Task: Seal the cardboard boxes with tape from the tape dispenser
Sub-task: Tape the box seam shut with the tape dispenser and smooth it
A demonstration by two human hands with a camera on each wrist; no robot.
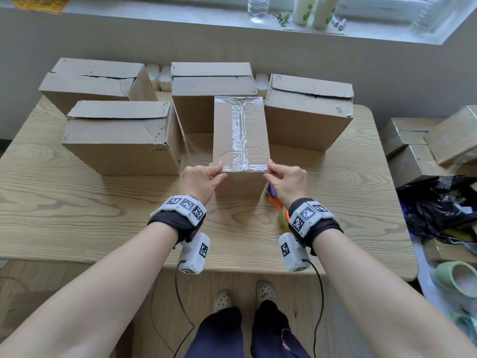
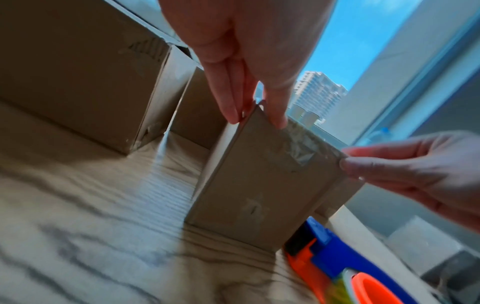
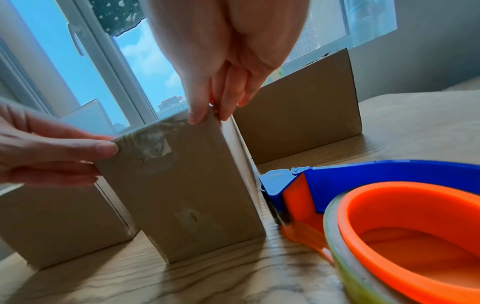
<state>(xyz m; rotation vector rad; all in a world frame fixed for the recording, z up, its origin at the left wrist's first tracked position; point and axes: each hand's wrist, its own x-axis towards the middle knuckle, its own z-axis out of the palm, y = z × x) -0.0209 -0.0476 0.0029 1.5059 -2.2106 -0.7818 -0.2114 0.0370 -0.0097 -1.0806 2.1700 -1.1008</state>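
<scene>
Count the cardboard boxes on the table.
5: back left, back middle, right, front left, and the taped box held at the front. Small white things behind them are partly hidden.

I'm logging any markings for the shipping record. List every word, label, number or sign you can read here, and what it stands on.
No readable words or numbers in any view.
Wrist bands: black-and-white square code patterns only, no letters.
Cups on the windowsill: green leaf prints, no text legible.
Taped box, other boxes and tape dispenser: no print visible.
</scene>
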